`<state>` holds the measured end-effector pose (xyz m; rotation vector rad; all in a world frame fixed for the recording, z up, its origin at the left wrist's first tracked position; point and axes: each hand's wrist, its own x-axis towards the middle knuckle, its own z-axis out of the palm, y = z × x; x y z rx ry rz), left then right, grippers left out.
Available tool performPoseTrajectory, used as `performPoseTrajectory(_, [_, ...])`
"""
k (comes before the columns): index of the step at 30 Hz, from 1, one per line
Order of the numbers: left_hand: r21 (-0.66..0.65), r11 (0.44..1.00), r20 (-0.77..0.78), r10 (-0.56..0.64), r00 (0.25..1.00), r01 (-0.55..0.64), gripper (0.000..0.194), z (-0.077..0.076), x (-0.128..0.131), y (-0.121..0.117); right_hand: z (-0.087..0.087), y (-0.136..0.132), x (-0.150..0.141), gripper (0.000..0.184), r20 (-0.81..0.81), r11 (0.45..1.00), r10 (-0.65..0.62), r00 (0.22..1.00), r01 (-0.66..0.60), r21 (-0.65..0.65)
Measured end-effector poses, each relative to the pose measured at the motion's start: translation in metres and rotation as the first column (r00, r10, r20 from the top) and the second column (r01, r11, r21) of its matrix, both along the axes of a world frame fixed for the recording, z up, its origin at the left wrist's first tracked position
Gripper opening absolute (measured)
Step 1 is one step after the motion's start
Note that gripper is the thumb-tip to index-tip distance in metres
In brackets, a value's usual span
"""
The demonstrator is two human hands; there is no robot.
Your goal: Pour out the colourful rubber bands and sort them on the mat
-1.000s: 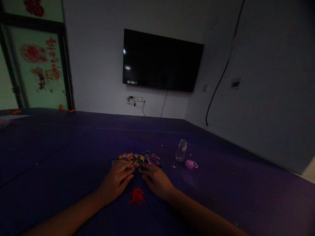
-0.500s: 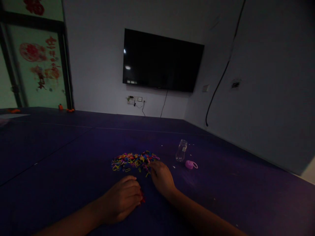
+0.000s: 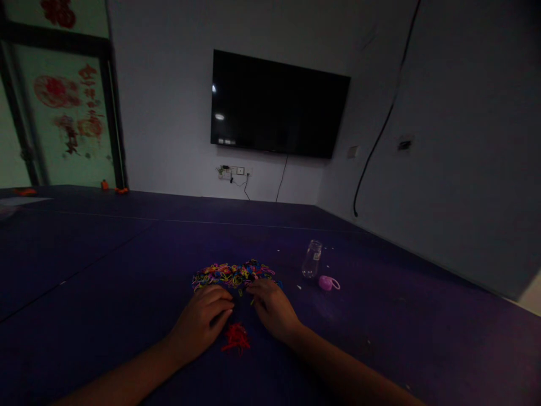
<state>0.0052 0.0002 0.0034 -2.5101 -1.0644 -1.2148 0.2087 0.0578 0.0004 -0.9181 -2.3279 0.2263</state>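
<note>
Since the previous frame, the left hand [image 3: 205, 318] is moving off the red pile [image 3: 236, 338] and is now resting at the near left side of the mixed heap [image 3: 230, 273], while the right hand [image 3: 274, 309] is staying close over its near right side. Both grips are curling downward with thumbs slightly off the fingers; whether either is pinching a piece, I cannot tell. The heap is lying just beyond the fingers, and the smaller red pile is sitting nearer the body, between the wrists. Its thin looped pieces are looking very light, springy and smooth, likely tangling or skidding, so a fingertip pinch on one outer loop is seeming best. A loose yellow-green piece [image 3: 240, 292] is offering such a hold at the heap's near edge.

Around them, the purple surface [image 3: 127, 265] is leaving wide room leftward and toward the wall. Rightward, the clear bottle [image 3: 311, 261] is standing near the right hand, easily knocked, with the pink lid [image 3: 325, 283] lying just beside it.
</note>
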Motion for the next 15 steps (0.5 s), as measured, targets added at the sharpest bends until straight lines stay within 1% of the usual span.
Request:
performPoseTrajectory(3, [-0.049, 0.998, -0.023, 0.05, 0.998, -0.051, 0.02, -0.0045, -0.0023, 0.0044, 0.0024, -0.0008, -0.0007, 0.038, 0.019, 1.0, -0.001, 1.0, 0.001, 0.004])
performPoseTrajectory(6, [-0.083, 0.993, -0.054, 0.077, 0.996, -0.081, 0.021, -0.0049, -0.0019, 0.004, 0.0023, -0.0011, -0.001, 0.036, 0.066, 1.0, 0.013, 0.998, -0.015, 0.027])
performPoseTrajectory(9, [-0.112, 0.986, -0.062, 0.118, 0.991, -0.124, 0.022, -0.0031, -0.0008, 0.0025, 0.0008, -0.0017, -0.0008, 0.034, 0.102, 0.996, 0.067, 0.993, -0.073, 0.059])
performPoseTrajectory(12, [-0.141, 0.971, -0.077, 0.185, 0.98, -0.194, 0.03, -0.0024, -0.0008, 0.0029, 0.0011, -0.0036, -0.0008, 0.033, 0.11, 0.985, 0.14, 0.984, -0.15, 0.087])
performPoseTrajectory(15, [-0.179, 0.953, -0.088, 0.233, 0.968, -0.246, 0.033, -0.0026, -0.0019, 0.0049, 0.0028, -0.0062, -0.0009, 0.033, 0.106, 0.981, 0.16, 0.981, -0.17, 0.09])
